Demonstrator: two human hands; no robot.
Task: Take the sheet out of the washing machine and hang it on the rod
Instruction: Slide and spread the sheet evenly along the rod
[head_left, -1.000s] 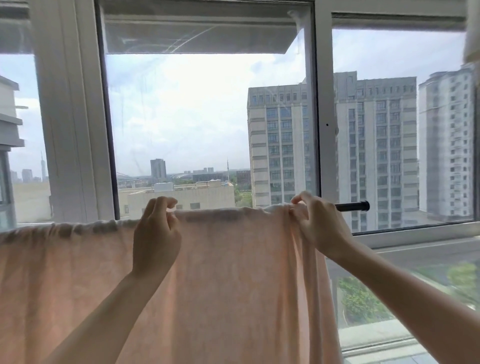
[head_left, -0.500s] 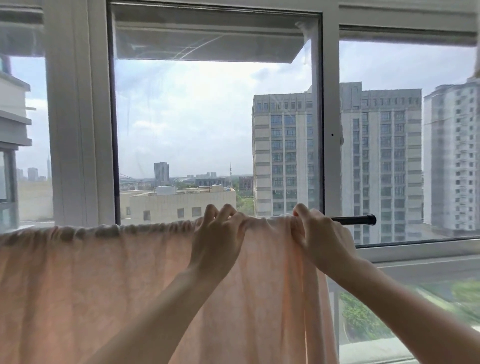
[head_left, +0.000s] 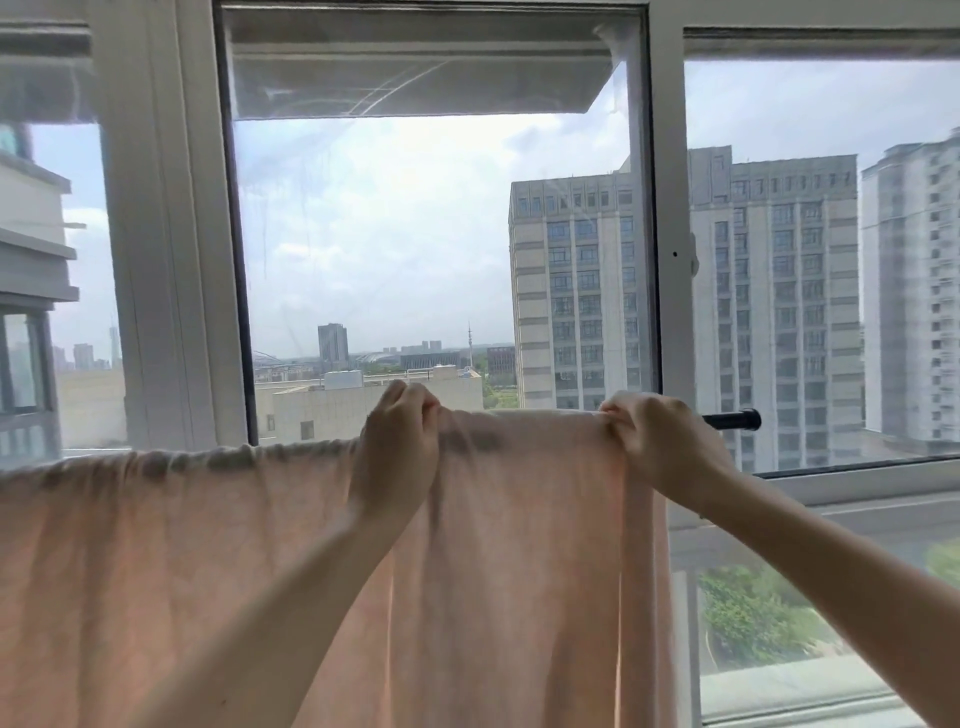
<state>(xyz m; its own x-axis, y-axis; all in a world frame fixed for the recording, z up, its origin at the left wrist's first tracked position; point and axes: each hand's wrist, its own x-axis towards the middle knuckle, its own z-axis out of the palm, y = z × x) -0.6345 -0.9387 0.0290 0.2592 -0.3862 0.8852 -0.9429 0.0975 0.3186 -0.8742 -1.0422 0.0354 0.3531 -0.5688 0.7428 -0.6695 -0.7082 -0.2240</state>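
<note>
A pale peach sheet (head_left: 524, 545) hangs over a black rod (head_left: 732, 420) that runs across the window; only the rod's right end shows past the cloth. My left hand (head_left: 397, 447) pinches the sheet's top fold at the middle. At the sheet's right edge, beside the bare rod end, my right hand (head_left: 654, 441) pinches the same fold. Between my hands the fold is stretched flat; to the left it is bunched in small gathers.
White window frames (head_left: 660, 260) stand close behind the rod, with glass panes and tall buildings outside. A white sill (head_left: 857, 483) runs below the right pane. The sheet hides everything beneath the rod on the left.
My left hand has slid right along the rod, from the left part of the sheet to its middle. The fold between my hands is now pulled flat. My right hand has stayed at the edge.
</note>
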